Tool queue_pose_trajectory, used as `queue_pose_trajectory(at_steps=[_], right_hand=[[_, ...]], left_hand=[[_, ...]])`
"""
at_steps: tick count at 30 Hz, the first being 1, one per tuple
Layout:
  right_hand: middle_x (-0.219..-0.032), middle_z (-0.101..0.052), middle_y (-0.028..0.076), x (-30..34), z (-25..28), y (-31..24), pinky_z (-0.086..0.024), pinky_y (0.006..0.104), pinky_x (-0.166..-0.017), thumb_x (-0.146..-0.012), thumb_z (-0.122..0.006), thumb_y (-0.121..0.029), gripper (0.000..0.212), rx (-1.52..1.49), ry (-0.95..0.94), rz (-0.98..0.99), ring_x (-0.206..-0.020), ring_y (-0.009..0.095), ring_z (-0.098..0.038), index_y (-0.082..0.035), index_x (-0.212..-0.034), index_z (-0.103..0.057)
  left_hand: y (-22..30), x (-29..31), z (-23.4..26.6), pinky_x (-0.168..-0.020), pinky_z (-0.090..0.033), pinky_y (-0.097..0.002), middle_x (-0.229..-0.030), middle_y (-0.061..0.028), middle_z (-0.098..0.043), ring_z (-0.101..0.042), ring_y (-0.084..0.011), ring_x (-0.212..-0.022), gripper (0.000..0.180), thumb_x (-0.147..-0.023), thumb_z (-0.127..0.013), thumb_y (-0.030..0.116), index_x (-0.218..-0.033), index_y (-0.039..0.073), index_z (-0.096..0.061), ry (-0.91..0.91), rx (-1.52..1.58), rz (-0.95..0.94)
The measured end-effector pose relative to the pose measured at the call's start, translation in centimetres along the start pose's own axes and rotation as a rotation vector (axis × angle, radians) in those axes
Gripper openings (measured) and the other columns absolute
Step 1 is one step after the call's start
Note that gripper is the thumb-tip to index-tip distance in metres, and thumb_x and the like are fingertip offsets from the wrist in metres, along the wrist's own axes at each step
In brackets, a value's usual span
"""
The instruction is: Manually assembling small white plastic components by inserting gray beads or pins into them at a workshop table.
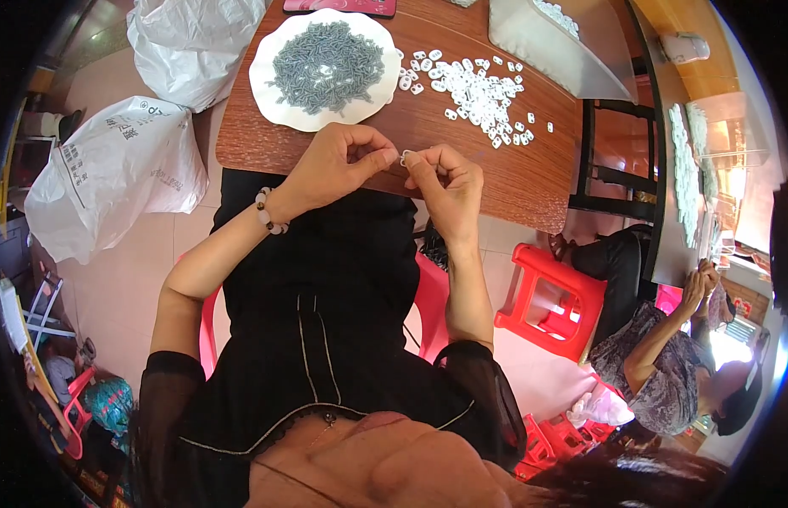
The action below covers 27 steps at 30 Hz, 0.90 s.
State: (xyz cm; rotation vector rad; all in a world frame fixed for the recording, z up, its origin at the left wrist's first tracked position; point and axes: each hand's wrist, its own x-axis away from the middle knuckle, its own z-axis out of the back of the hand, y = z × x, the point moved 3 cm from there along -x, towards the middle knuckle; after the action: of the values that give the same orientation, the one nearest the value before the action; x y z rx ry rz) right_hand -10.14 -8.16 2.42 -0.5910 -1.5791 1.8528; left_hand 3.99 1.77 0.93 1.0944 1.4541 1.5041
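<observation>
My two hands meet tip to tip over the near edge of the brown table [529,182]. Thumb and fingertips of my right hand [449,182] pinch a small white plastic piece [405,157]. Right beside it, the fingers of my left hand [334,169] are pressed together; whatever they grip is too small to make out. Beyond my left hand, a white scalloped plate [260,85] carries a heap of small dark grey rod-like parts [326,63]. Farther right lies a loose spread of white two-holed pieces [487,97], like the one in my right hand.
A translucent bin [538,51] with white parts stands at the far right, and a pink-red case [339,7] lies at the far edge. White sacks [123,178] are on the left floor. On the right are a red stool [550,303] and another person [665,364] working at a table.
</observation>
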Motion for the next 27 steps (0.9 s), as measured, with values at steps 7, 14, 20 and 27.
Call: queue_pose_trajectory(at_steps=[7, 14, 20, 27], right_hand=[[-0.060, -0.063, 0.003, 0.03, -0.19, 0.21, -0.042, 0.0195, -0.051, -0.088, -0.066, -0.012, 0.017, 0.002, -0.017, -0.020, -0.055, 0.004, -0.056, 0.001, -0.078, -0.064], [-0.059, -0.062, 0.002, 0.19, -0.40, -0.40, -0.040, 0.0201, -0.050, -0.088, -0.066, -0.012, 0.018, 0.075, -0.019, 0.047, -0.053, 0.004, -0.054, 0.001, -0.077, -0.063], [-0.061, -0.062, 0.002, 0.14, -0.42, -0.26, -0.042, 0.0202, -0.051, -0.089, -0.065, -0.012, 0.017, 0.003, -0.021, 0.028, -0.055, 0.004, -0.054, 0.001, -0.079, -0.063], [-0.062, -0.060, 0.000, 0.08, -0.23, 0.00, -0.041, 0.0196, -0.052, -0.091, -0.063, -0.011, 0.016, -0.013, -0.031, 0.036, -0.056, 0.003, -0.052, 0.001, -0.081, -0.064]], left_hand=[[-0.16, 0.04, 0.01, -0.059, -0.043, -0.0211, -0.073, -0.0004, -0.064, -0.052, -0.0034, -0.066, 0.019, -0.089, -0.066, 0.015, -0.088, -0.004, -0.067, -0.010, -0.012, 0.037], [0.48, 0.52, -0.26, -0.059, -0.043, -0.0226, -0.070, -0.0021, -0.063, -0.052, -0.0045, -0.065, 0.015, -0.088, -0.066, 0.011, -0.086, -0.004, -0.067, 0.040, -0.104, -0.054], [0.27, 0.67, -0.62, -0.061, -0.044, -0.0213, -0.074, 0.0012, -0.062, -0.052, -0.0041, -0.068, 0.014, -0.091, -0.063, 0.011, -0.086, -0.002, -0.064, 0.036, -0.083, -0.091], [0.41, 0.52, -0.65, -0.065, -0.047, -0.0224, -0.076, -0.0016, -0.063, -0.055, -0.0063, -0.070, 0.017, -0.094, -0.058, 0.010, -0.089, -0.004, -0.064, -0.019, 0.003, -0.047]])
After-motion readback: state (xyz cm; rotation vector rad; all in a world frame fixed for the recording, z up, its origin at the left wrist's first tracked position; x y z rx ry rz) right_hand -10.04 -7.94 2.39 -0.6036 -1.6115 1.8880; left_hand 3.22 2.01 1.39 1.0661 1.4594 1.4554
